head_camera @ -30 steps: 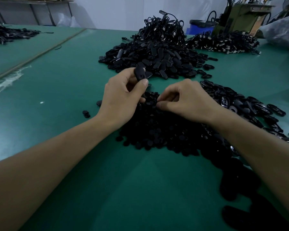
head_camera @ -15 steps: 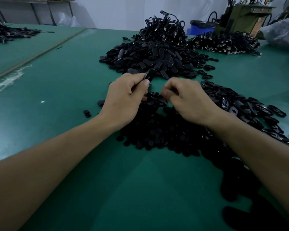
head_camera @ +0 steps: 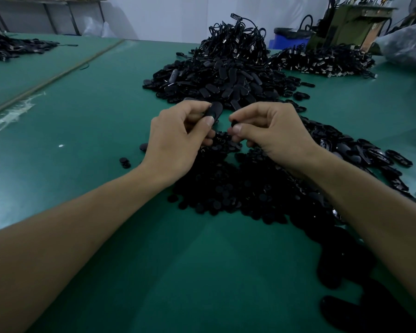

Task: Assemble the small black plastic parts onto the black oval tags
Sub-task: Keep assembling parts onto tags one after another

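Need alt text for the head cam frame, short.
Left hand pinches a black oval tag, right hand pinches a small black part close beside it, over a green table. Piles of black parts lie beneath and beyond the hands.

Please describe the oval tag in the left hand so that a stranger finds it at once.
On the green table, look in front of the tall black heap. The left hand pinches one oval tag there. Only it is off the table.
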A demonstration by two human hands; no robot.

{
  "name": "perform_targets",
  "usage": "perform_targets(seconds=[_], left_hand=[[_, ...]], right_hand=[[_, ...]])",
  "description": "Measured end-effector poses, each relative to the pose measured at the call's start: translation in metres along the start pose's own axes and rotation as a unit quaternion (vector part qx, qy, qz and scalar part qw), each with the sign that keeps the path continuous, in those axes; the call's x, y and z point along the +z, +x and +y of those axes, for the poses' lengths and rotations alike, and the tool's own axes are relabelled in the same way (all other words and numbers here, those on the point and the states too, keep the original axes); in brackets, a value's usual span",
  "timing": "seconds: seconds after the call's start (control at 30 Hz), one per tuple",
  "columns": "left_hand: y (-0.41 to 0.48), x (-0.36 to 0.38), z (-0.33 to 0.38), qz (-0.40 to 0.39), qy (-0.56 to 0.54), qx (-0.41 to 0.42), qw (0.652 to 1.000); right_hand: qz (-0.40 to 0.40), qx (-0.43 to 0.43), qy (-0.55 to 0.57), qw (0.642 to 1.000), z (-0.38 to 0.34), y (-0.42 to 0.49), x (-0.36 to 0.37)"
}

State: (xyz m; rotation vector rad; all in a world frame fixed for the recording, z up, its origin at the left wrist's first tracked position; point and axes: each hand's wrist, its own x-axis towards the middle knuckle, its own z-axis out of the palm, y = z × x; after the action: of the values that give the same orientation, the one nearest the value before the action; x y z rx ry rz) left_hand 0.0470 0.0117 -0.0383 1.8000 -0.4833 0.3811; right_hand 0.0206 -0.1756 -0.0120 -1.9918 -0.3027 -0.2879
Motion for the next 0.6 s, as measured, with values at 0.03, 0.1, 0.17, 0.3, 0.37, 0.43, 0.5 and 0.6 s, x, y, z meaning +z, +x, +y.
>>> perform_targets(seconds=[0.03, 0.1, 0.17, 0.3, 0.37, 0.43, 0.5, 0.6], left_hand=[[-0.0002, -0.0005, -0.0006, 0.004, -0.002, 0.002, 1.0], [-0.001, -0.0009, -0.0003, 0.003, 0.003, 0.007, 1.0], [-0.0012, -0.0009, -0.0015, -0.008, 0.011, 0.004, 1.0], [-0.0003, 0.0003, -0.0028, -0.014, 0.009, -0.013, 1.0], [-0.0016, 0.0006, -0.0004, -0.018, 0.016, -0.006, 1.0], [-0.0039, -0.0002, 0.0027, -0.026, 0.025, 0.01, 0.999], [-0.005, -0.001, 0.005, -0.032, 0.037, 0.023, 0.999], [-0.0052, -0.0002, 0.0051, -0.033, 0.035, 0.023, 0.999]], right_hand=[[0.003, 0.001, 0.006, 1.0, 0.0001, -0.0002, 0.0004], [0.012, -0.004, 0.007, 1.0, -0.0001, -0.0003, 0.0009], [0.022, -0.012, 0.002, 1.0, -0.0004, -0.0005, 0.0017], [0.047, -0.02, -0.024, 0.998, -0.0008, -0.001, 0.0025], [0.056, -0.027, -0.048, 0.997, -0.0021, -0.0012, 0.0032], [0.053, -0.035, -0.063, 0.996, -0.004, -0.0016, 0.0043], [0.047, -0.042, -0.071, 0.995, -0.0056, -0.0016, 0.0058], [0.04, -0.043, -0.084, 0.995, -0.0057, -0.0022, 0.0085]])
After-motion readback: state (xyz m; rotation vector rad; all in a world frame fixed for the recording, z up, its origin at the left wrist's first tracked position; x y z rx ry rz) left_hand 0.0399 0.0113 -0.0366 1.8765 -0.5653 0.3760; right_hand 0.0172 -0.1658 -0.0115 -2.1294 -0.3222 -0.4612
